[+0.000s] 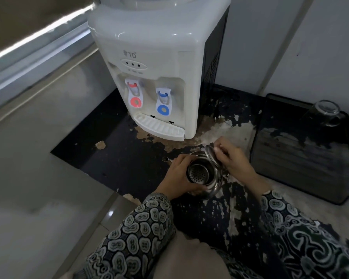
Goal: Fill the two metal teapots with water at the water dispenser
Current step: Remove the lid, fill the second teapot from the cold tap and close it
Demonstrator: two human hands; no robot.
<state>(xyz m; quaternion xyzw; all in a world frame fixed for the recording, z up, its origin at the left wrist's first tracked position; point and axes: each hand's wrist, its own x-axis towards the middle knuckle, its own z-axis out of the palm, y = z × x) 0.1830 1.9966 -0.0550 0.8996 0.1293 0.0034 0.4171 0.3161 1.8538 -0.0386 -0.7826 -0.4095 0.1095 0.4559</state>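
Teapot (206, 178): metal body sitting low on the worn dark tabletop (113, 158), in front of the dispenser and apart from it; mouth is facing up and showing a perforated strainer basket (198, 174) inside
Spout (166, 159): thin tube pointing away to the left, its round opening showing past the left hand
Lid (212, 156): hinged disc standing tilted open at the far right edge of the teapot's mouth
Left hand (179, 176): wrapping closed around the left side of the teapot body, thumb lying along the near rim
Right hand (230, 158): fingers pinching the raised lid from the right, holding it open
Sleeves (141, 224): dark patterned fabric covering both forearms, entering from the bottom edge
Water dispenser (153, 63): white countertop unit standing at the back of the tabletop, against the wall corner
Taps: red-marked tap (134, 95) on the left, blue-marked tap (163, 103) on the right, both hanging above the ribbed drip tray (159, 125)
Dark tray (302, 158): black rimmed tray lying to the right of the teapot, near the right hand
Glass mug (326, 113): clear mug resting upside down at the far end of the dark tray
Second teapot: not showing in this view
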